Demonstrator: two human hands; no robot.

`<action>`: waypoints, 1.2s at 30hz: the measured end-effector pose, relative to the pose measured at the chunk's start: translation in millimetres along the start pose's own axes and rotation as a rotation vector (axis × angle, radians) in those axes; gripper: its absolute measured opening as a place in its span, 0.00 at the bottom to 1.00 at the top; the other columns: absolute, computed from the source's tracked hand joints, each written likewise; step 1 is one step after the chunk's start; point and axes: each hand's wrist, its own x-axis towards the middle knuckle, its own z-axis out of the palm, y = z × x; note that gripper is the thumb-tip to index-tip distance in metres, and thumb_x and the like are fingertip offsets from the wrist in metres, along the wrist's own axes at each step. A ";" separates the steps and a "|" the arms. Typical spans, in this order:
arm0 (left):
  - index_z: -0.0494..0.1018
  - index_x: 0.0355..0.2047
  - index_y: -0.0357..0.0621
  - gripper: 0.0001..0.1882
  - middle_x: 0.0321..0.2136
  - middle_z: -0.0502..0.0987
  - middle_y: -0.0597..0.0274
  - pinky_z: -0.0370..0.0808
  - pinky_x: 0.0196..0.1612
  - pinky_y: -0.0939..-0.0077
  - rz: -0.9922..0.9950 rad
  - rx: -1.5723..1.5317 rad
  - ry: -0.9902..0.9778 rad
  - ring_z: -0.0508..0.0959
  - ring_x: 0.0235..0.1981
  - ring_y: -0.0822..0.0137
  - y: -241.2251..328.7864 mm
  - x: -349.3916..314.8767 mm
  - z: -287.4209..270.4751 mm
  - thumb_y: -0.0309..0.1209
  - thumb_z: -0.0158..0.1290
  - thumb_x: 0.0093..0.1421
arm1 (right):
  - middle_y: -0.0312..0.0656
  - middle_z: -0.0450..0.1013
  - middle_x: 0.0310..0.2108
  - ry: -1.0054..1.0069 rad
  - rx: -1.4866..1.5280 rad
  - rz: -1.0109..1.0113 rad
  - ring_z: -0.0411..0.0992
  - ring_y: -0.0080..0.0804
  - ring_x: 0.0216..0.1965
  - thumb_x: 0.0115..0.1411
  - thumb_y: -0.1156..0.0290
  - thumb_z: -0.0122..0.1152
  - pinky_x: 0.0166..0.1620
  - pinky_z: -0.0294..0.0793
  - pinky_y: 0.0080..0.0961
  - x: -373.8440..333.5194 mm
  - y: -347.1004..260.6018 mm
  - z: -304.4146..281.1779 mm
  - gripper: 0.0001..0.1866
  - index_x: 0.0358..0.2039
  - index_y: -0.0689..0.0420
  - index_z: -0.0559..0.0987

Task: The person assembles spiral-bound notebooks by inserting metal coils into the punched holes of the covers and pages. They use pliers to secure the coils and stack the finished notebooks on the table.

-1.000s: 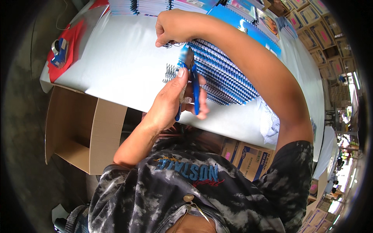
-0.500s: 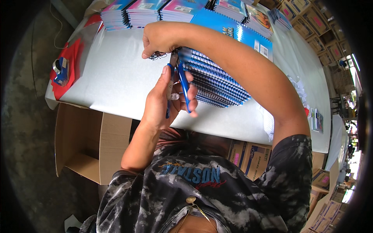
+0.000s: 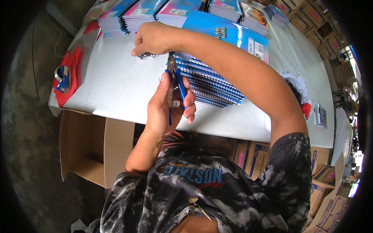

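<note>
A pair of blue-handled cutting pliers [image 3: 181, 87] is in my left hand [image 3: 157, 105], fingers and thumb around its spread handles. Its metal jaws point away from me, at the left corner of a stack of spiral notebooks [image 3: 217, 83] with blue covers and dark coil spines toward me. Over the stack reaches my right arm, bent leftward. My right hand [image 3: 153, 39] is closed just beyond the jaws, with thin black wire coils [image 3: 147, 56] poking out below its fingers. What the jaws touch is partly hidden by the right wrist.
More notebook stacks [image 3: 142, 17] line the table's [image 3: 116, 77] far side. At left a blue tape dispenser [image 3: 63, 79] lies on red material [image 3: 79, 58]. An open cardboard box [image 3: 83, 143] stands below the near left edge. Crumpled white material [image 3: 297, 85] lies at right; cartons [image 3: 307, 17] are stacked beyond.
Both hands have shifted slightly left, the pliers with them. The pliers' handles have come somewhat closer together. My right hand stays closed on the wire coils.
</note>
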 end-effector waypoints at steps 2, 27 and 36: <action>0.62 0.39 0.43 0.28 0.21 0.68 0.57 0.73 0.26 0.66 0.025 0.053 0.037 0.72 0.21 0.61 -4.1 -4.0 2.6 0.56 0.28 0.63 | 0.44 0.76 0.24 0.244 0.032 -0.155 0.74 0.36 0.26 0.50 0.51 0.62 0.33 0.72 0.30 -5.4 1.7 -10.0 0.20 0.25 0.59 0.81; 0.63 0.44 0.40 0.31 0.30 0.71 0.52 0.74 0.33 0.63 0.032 0.081 0.111 0.75 0.31 0.58 2.0 -27.6 -22.7 0.56 0.29 0.62 | 0.44 0.76 0.31 0.823 -0.030 -0.079 0.74 0.40 0.34 0.50 0.69 0.61 0.41 0.71 0.29 -192.2 -16.9 -70.7 0.09 0.32 0.59 0.80; 0.61 0.50 0.35 0.36 0.38 0.73 0.44 0.75 0.41 0.56 -0.056 0.001 -0.039 0.76 0.41 0.49 11.0 0.3 -16.9 0.58 0.28 0.62 | 0.52 0.73 0.39 0.524 0.098 0.118 0.70 0.46 0.47 0.50 0.66 0.59 0.49 0.68 0.32 -135.6 -14.2 -22.3 0.14 0.35 0.59 0.80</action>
